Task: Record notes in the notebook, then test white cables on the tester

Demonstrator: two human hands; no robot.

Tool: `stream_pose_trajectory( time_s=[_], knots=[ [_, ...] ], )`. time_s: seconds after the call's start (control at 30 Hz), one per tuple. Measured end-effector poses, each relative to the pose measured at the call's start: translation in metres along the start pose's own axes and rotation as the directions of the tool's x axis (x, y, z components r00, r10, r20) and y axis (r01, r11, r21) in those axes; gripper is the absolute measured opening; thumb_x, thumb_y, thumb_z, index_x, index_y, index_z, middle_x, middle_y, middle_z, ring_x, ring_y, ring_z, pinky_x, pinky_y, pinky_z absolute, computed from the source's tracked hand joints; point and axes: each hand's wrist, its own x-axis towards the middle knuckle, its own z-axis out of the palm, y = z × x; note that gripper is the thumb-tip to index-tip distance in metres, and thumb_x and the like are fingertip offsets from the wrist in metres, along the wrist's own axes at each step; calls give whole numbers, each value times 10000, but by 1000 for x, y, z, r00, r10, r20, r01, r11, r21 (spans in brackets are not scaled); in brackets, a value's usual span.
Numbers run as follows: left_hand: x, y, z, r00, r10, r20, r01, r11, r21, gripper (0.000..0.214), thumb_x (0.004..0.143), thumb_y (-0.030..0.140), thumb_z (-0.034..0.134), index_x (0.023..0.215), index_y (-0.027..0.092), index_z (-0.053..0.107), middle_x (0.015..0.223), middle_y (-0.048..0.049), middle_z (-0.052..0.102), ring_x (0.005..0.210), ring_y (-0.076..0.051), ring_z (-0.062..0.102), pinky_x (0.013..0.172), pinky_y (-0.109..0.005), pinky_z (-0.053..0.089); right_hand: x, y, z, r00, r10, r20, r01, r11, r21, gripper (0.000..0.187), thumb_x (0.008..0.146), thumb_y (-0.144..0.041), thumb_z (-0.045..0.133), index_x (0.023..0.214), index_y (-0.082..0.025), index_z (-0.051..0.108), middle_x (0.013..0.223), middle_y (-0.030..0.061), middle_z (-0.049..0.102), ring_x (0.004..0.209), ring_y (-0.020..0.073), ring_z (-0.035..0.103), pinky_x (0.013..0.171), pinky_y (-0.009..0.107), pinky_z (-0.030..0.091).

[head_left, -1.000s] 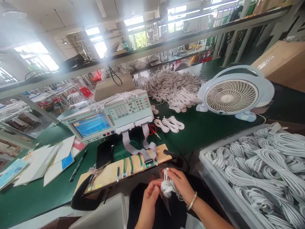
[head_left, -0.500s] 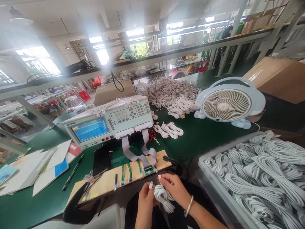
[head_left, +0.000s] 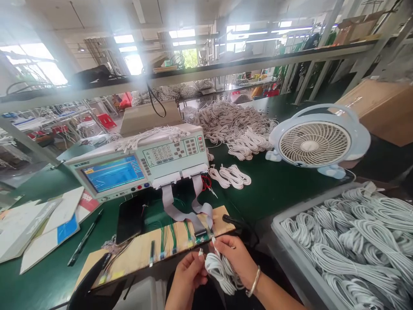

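A bundled white cable [head_left: 220,272] hangs between my two hands at the front edge of the bench. My left hand [head_left: 189,272] is closed, pinching one white plug end [head_left: 201,252] between thumb and finger. My right hand [head_left: 238,257] is closed on the cable's other end, and its plug [head_left: 213,239] points at the edge of a wooden board [head_left: 134,255]. Whether that plug touches the small green circuit board [head_left: 200,237] there, I cannot tell. Grey ribbon cables [head_left: 170,204] run from this board to a white tester [head_left: 176,155] with a lit blue screen.
On the right stands a clear plastic bin [head_left: 280,228] full of bundled cables. Behind it is a light-blue fan [head_left: 361,129]. A large cable heap [head_left: 226,120] and several bundles [head_left: 237,175] lie on the green bench. A phone [head_left: 130,218], pen [head_left: 85,238] and papers [head_left: 41,241] are at left.
Both hands have shifted slightly left with the cable, and the right-hand plug sits closer to the wooden board's edge. The camera view has turned a little.
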Motion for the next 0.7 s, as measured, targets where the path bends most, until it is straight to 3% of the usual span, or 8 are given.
stream_pose_trajectory(
  time_s=[0.1, 0.23, 0.37, 0.53, 0.7],
  knots=[
    [-2, 2, 3, 999, -10, -36, 7, 998, -59, 396, 499, 407, 767, 626, 129, 515, 488, 42, 492, 431, -29, 422, 418, -131, 384, 1, -1, -2, 998, -57, 6, 57, 998, -32, 356, 664, -459, 625, 626, -108, 578, 527, -13, 518, 491, 76, 421, 507, 219, 325],
    [-4, 2, 12, 999, 39, -26, -42, 991, -125, 328, 567, 356, 742, 635, 126, 519, 525, 39, 509, 453, -27, 444, 446, -130, 397, -2, -7, -20, 972, -213, 102, 234, 929, -287, 352, 743, -454, 539, 646, -121, 596, 585, 19, 580, 576, 120, 507, 587, 247, 380],
    [1, -3, 22, 994, 79, -73, -93, 970, -224, 305, 566, 333, 744, 625, 124, 530, 519, 45, 487, 448, -32, 444, 431, -135, 384, -9, -3, -35, 963, -261, 65, 262, 860, -438, 377, 792, -469, 459, 671, -137, 592, 621, 25, 596, 615, 141, 531, 599, 257, 391],
    [8, -14, 32, 979, 102, -176, -158, 926, -343, 249, 574, 266, 744, 679, 123, 570, 592, 7, 551, 489, -53, 494, 478, -161, 418, -16, 5, -29, 962, -264, 64, 266, 864, -427, 379, 787, -460, 469, 632, -134, 584, 600, 13, 569, 612, 135, 511, 606, 252, 386],
    [3, -11, 36, 980, 178, -88, -198, 907, -373, 263, 602, 318, 725, 706, 117, 591, 631, -12, 587, 553, -81, 533, 529, -180, 405, -13, 4, -20, 956, -291, 27, 279, 884, -375, 387, 779, -478, 474, 603, -143, 559, 558, -4, 525, 567, 115, 471, 579, 239, 372]
  ],
)
